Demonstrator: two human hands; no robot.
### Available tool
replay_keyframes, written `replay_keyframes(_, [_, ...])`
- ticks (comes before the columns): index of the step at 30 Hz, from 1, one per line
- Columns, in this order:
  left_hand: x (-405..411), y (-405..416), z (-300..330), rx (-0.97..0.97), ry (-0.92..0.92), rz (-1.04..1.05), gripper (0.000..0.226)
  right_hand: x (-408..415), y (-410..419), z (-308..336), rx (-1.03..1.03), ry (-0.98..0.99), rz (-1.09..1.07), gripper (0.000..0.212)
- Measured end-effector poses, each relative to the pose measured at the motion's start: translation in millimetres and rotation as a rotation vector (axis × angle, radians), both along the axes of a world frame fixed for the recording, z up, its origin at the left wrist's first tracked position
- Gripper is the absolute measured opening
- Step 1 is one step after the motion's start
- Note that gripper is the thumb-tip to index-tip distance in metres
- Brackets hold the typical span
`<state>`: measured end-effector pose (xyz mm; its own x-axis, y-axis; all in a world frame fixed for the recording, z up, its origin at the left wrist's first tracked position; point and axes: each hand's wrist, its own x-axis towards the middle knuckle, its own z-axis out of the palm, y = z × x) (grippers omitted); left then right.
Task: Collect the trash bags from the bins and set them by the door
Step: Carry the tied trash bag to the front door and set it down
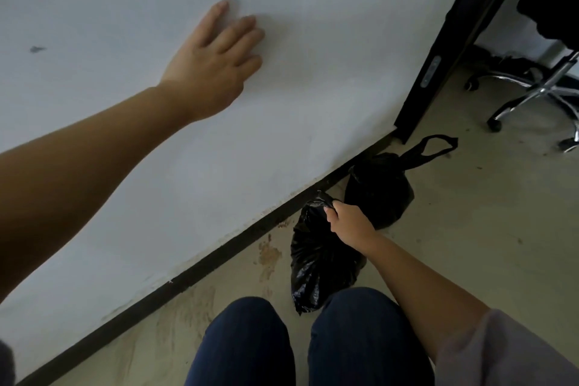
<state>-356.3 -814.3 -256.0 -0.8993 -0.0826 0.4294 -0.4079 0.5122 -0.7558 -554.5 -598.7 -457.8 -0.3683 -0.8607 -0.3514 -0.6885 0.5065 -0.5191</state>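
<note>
1. The left hand (213, 63) lies open, flat against the white wall (313, 41).
2. The right hand (347, 222) grips the near trash bag (316, 263) by its top.
3. Two black bags sit on the floor by the baseboard; the second bag (379, 194) stands near the dark door frame (451, 50).
4. One office chair (545, 84) stands beyond.

**Colour log, head view**

I record the wall (313, 78), upper left to centre, as pale grey-white with one small dark smudge (37, 49) at far left. Skirting strip (219, 257) along its base: dark brown-black. Floor (470, 244), right and bottom: dull beige, rust-brown stains near the skirting. Both trash bags, near bag (316, 263) and far bag (380, 191), centre right: glossy black. Door frame (438, 66), upper right: black. Chair base (539, 94): chrome. Trousers (363, 341), bottom centre: dark navy. Sleeve (507, 351), lower right: grey-mauve.
</note>
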Motion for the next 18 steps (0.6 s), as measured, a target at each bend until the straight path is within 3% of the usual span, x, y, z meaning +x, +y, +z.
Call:
replay_keyframes(5, [-3.8, 3.7, -0.5, 0.033, 0.019, -0.011, 0.024, -16.6, -5.5, 33.7, 0.108, 0.053, 0.098, 0.054])
replay_keyframes(9, [-3.0, 16.0, 8.3, 0.199, -0.039, 0.047, 0.025, -33.3, -6.8, 92.1, 0.179, 0.115, 0.118, 0.051])
replay_keyframes(12, [-1.4, 32.2, 27.7, 0.351, -0.145, 0.199, 0.040, -38.8, -6.2, 147.6, 0.191, 0.133, 0.120, 0.045])
replay_keyframes(15, [0.6, 45.0, 50.9, 0.571, -0.289, 0.370, 0.053, -36.8, -4.3, 210.6, 0.157, 0.170, 0.132, 0.045])
replay_keyframes(18, [-7.2, 53.3, 91.6, 0.940, -0.386, 0.440, 0.059, -32.9, -1.2, 276.8, 0.130, 0.273, 0.172, 0.047])
